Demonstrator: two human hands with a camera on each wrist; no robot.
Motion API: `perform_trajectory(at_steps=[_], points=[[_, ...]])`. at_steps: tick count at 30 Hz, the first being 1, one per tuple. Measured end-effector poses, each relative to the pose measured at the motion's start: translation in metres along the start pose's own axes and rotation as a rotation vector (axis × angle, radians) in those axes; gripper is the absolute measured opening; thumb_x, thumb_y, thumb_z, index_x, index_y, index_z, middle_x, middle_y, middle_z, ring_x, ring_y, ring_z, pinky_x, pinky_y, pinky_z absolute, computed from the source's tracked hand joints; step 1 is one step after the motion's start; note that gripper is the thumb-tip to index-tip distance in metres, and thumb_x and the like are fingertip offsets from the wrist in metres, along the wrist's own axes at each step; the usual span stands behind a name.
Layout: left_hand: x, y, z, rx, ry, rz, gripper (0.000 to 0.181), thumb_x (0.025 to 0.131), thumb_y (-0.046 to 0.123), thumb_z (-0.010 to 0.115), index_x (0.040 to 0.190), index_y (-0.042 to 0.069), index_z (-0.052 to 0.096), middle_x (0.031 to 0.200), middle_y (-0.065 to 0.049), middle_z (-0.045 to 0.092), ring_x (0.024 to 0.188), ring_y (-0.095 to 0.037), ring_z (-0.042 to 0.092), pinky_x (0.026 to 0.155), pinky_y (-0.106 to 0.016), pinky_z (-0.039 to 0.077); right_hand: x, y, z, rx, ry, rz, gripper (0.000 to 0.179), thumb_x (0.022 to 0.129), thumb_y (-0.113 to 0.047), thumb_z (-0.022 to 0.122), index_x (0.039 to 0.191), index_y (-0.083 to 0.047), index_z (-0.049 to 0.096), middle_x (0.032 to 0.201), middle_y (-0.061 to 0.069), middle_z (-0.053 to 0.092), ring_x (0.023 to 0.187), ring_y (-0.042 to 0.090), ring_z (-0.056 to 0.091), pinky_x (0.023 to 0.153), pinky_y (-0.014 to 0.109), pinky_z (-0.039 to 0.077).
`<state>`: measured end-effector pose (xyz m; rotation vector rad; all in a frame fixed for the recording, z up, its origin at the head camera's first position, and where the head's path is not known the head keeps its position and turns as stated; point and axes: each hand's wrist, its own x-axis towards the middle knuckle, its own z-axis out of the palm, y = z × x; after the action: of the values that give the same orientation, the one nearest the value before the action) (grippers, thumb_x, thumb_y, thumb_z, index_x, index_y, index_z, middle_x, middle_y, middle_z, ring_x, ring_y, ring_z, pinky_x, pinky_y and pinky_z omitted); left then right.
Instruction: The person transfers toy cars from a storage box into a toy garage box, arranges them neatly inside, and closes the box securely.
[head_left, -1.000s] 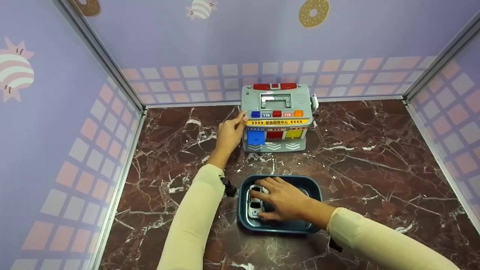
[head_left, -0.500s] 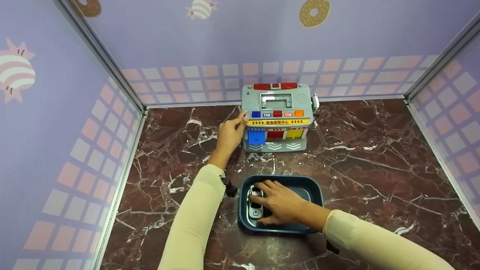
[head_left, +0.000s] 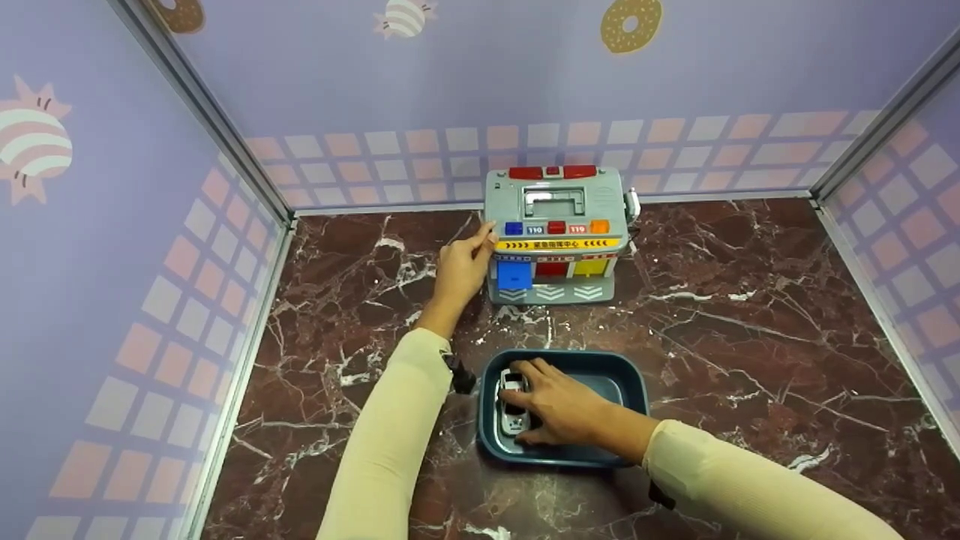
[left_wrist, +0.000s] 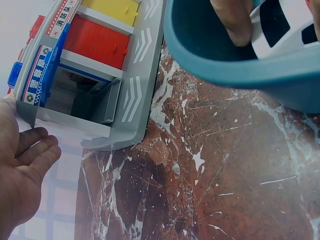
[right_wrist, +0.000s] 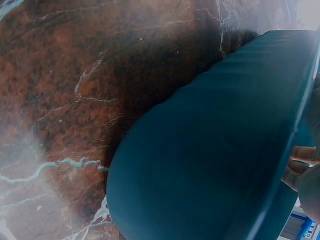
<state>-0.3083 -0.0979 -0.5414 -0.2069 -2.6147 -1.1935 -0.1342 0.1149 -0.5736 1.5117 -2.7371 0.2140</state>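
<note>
My left hand [head_left: 460, 271] holds the left roof corner of a grey toy emergency station [head_left: 504, 202], thumb and fingers at its edge. The station's blue door [head_left: 514, 277] is swung up in the left wrist view, showing the hollow bay [left_wrist: 75, 92]; its red door [left_wrist: 97, 41] and yellow door [left_wrist: 117, 11] are down. Inside a dark teal tub [head_left: 637, 390], my right hand [head_left: 559, 405] grips a white toy police car [head_left: 515, 426], thumb at the near end and fingers over the side and far end. The tub wall hides most of this grip in the right wrist view.
The tub stands on a dark red marbled tabletop [head_left: 750, 360], in front of the station. Behind the station rises a lilac patterned wall [head_left: 705, 75], with another panel [head_left: 150, 225] at the left. A white handset-like part [head_left: 632, 204] sticks out at the station's right side.
My right thumb and fingers have closed in round the toy car, which has shifted slightly to the right in the tub. My left hand has stayed at the station's corner.
</note>
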Motion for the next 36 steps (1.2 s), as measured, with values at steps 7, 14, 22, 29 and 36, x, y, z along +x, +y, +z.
perform_trajectory(at_steps=[7,14,22,29,36], points=[[0.001,0.000,0.000,-0.002,-0.002,0.004,0.040,0.114,0.041,0.063,0.146,0.021,0.073,0.096,-0.018,0.083,0.060,-0.024,0.038,0.088,-0.052,0.060,-0.002,0.002,0.001,0.019,-0.003,0.020,0.072,0.089,-0.058,0.087,0.149,-0.022,0.068,0.150,0.025,0.057,0.129,0.039,0.059,0.112,0.052,0.057],[0.001,-0.001,0.001,-0.005,-0.005,-0.007,0.039,0.114,0.041,0.063,0.147,0.022,0.073,0.082,-0.018,0.077,0.060,-0.021,0.035,0.083,-0.051,0.058,-0.006,0.004,-0.004,0.035,0.018,0.019,0.072,0.089,-0.058,0.087,0.150,-0.024,0.067,0.151,0.024,0.055,0.130,0.039,0.057,0.112,0.054,0.056],[0.000,-0.001,0.001,-0.027,-0.013,-0.026,0.041,0.114,0.044,0.062,0.148,0.022,0.072,0.105,-0.016,0.084,0.060,-0.019,0.035,0.085,-0.047,0.058,-0.010,0.008,-0.017,0.105,0.069,0.023,0.074,0.087,-0.053,0.089,0.151,-0.024,0.067,0.155,0.023,0.053,0.135,0.039,0.056,0.101,0.045,0.064],[0.000,-0.001,0.001,-0.023,-0.025,-0.059,0.042,0.114,0.046,0.062,0.148,0.025,0.071,0.117,-0.015,0.084,0.076,-0.030,0.058,0.102,-0.052,0.058,-0.012,0.016,-0.029,0.111,0.124,0.033,0.078,0.085,-0.052,0.093,0.151,-0.021,0.067,0.160,0.025,0.050,0.136,0.040,0.056,0.099,0.046,0.065],[0.000,-0.002,0.001,-0.024,-0.014,-0.043,0.041,0.113,0.046,0.062,0.147,0.025,0.073,0.127,-0.013,0.082,0.082,-0.033,0.065,0.103,-0.053,0.059,-0.014,0.029,-0.041,0.134,0.190,0.067,0.077,0.084,-0.048,0.095,0.150,-0.019,0.068,0.161,0.025,0.049,0.138,0.043,0.057,0.092,0.051,0.067]])
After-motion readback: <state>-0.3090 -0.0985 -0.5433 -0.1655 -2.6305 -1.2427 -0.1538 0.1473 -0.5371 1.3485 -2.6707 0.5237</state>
